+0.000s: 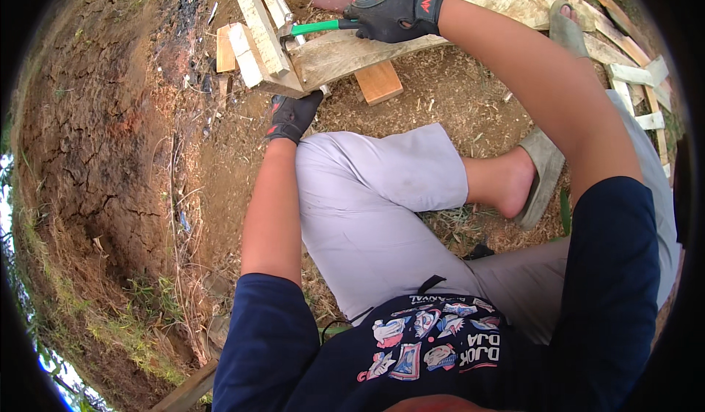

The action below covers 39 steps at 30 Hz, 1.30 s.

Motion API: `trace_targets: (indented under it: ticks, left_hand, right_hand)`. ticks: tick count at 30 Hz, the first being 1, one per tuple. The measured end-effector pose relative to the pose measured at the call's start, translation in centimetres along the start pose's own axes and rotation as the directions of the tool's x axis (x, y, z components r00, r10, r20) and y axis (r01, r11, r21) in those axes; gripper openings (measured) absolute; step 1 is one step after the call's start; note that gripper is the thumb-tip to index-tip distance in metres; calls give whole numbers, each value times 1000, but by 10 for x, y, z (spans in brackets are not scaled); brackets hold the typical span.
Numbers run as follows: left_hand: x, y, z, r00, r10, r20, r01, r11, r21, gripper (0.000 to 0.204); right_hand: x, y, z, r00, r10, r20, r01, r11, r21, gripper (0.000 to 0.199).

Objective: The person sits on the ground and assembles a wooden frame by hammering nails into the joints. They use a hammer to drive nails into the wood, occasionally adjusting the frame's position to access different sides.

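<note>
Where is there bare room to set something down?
Shaving-strewn ground lies open between the long board, the orange-brown block and the trouser leg. Crowded: the board corner by the left hand, and the plank pile at far right.

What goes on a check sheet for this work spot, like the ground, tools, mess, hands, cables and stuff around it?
Surface: brown ground, scattered with pale shavings.
Job's things: green-handled hammer, its head close to where a pale wood strip crosses a plank.
Clutter: an orange-brown wood block by the plank's edge; loose boards at the upper right.
Hands: black-gloved right hand closed round the hammer; black-gloved left hand at the plank's near end, its grip partly hidden.
Cables: nothing seen.
Surroundings: cracked earth and some grass on the left.
</note>
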<state>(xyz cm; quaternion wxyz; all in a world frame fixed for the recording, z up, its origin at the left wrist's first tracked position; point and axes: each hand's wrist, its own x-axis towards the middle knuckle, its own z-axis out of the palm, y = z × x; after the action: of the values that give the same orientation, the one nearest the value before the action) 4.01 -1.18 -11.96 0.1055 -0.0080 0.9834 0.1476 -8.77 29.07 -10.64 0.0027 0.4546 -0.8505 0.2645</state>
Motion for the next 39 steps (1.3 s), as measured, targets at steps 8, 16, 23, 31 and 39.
trace_targets:
  ticks: [8,16,23,31,39]
  left_hand:
    - [0,-15,6,1000,-5,-2,5,1000,30,51]
    - [-5,-4,-7,995,-10,95,1,995,96,54]
    - [-2,-17,2,989,-133,71,140,984,-107,54]
    - [-7,-33,-1,968,-183,172,237,894,-381,44]
    - [-6,-21,-1,982,-171,74,183,963,-198,45]
  right_hand:
    - [-20,-100,34,837,473,-275,-443,881,165,36]
    - [-80,-200,-3,563,730,388,-609,48,792,33]
    - [-142,-239,61,741,672,-20,-435,502,747,31]
    - [-106,-250,65,779,572,-256,-492,812,314,23]
    - [-104,-246,81,797,548,-253,-479,829,288,22]
